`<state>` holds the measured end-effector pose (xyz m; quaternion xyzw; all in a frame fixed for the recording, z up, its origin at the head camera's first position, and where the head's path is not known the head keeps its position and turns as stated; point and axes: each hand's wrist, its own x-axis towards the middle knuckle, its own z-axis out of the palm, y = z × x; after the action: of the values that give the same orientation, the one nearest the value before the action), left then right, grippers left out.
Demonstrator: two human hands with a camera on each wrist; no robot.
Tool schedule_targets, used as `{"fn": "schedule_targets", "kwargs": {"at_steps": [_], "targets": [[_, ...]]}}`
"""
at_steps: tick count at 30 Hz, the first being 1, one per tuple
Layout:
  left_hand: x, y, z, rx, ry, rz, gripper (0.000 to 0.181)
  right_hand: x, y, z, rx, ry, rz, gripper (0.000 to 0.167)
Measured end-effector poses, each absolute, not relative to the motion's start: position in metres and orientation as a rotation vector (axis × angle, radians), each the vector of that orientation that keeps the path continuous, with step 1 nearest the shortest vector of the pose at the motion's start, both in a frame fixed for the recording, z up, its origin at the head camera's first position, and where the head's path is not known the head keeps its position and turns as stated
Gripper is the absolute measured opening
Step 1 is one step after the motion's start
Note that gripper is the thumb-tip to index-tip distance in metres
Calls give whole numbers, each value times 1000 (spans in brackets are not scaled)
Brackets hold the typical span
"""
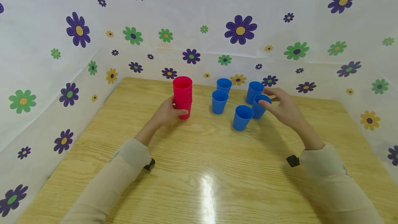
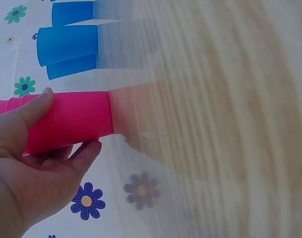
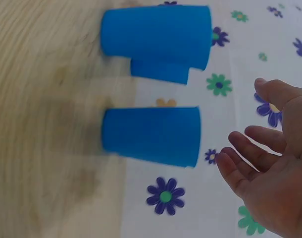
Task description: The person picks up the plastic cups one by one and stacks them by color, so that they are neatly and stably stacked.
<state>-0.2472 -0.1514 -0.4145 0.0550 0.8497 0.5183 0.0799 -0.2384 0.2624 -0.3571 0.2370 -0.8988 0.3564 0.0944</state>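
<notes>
A stack of nested red cups (image 1: 183, 94) stands upright on the table, and my left hand (image 1: 169, 113) grips it low down. In the left wrist view, the thumb lies along one side of the red stack (image 2: 76, 116) and the fingers curl round the other. Several single blue cups stand mouth up to its right. My right hand (image 1: 286, 108) is by the rightmost blue cup (image 1: 259, 108), its fingers parted and holding nothing. From the right wrist, a gap shows between the fingertips (image 3: 225, 161) and the rim of the nearer blue cup (image 3: 151, 134).
Another blue cup (image 1: 243, 117) stands nearest me, with one more blue cup (image 1: 255, 92) behind the rightmost. Two others, a front blue cup (image 1: 219, 102) and a rear blue cup (image 1: 224, 84), stand closer to the stack. A flowered cloth (image 1: 199, 20) hangs behind the wooden table (image 1: 186, 168).
</notes>
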Motion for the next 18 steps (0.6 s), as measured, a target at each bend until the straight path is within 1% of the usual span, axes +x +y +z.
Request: {"fn": "schedule_targets", "kwargs": {"at_steps": [8, 18], "targets": [[-255, -152, -415, 151, 2548, 1573, 59, -247, 281, -373, 573, -2728, 1067, 60], [-265, -156, -417, 125, 2569, 1608, 58, -257, 285, -389, 502, -2856, 1140, 76]]}}
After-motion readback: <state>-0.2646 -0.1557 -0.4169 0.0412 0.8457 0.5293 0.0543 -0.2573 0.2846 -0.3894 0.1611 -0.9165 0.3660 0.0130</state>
